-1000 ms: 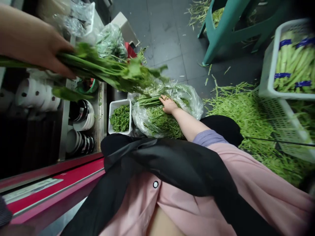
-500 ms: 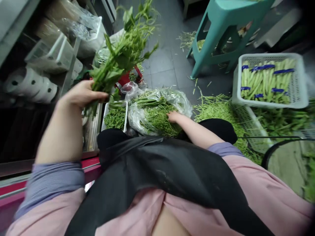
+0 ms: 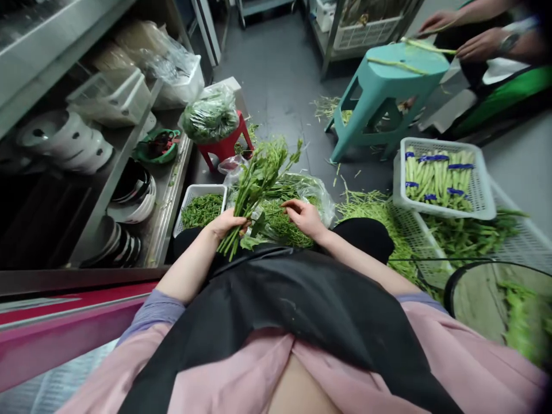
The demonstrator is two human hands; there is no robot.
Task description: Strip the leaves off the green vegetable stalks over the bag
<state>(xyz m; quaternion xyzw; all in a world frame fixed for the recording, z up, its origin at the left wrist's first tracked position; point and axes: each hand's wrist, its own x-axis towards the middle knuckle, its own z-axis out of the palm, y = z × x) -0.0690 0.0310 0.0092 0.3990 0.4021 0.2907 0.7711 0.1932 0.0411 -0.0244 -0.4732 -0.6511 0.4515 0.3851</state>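
My left hand (image 3: 229, 223) is closed around the stems of a bunch of pea shoots (image 3: 263, 175), leafy tops pointing up and away from me. My right hand (image 3: 305, 218) hovers just right of the bunch, above the greens in an opened clear plastic bag (image 3: 323, 195). Its fingers are slightly bent and apart, with nothing visible in them. Thin, curly pea shoots (image 3: 280, 221) fill the bag in front of my lap. Left of the bag stands a white basket (image 3: 225, 198) of short cut greens (image 3: 202, 211).
A red stool (image 3: 224, 148) bears a bagged bundle of greens (image 3: 211, 115). Metal shelves (image 3: 166, 201) with dishes run along the left. To the right are loose trimmings (image 3: 366, 210) and a basket of banded stalks (image 3: 485, 184). A co-worker's hands (image 3: 478, 47) hold a stalk near a teal stool (image 3: 388, 69).
My left hand has brought the pea shoots down and right, from high on the left to over the bag. My right hand has lifted slightly off the greens. The view has tilted up.
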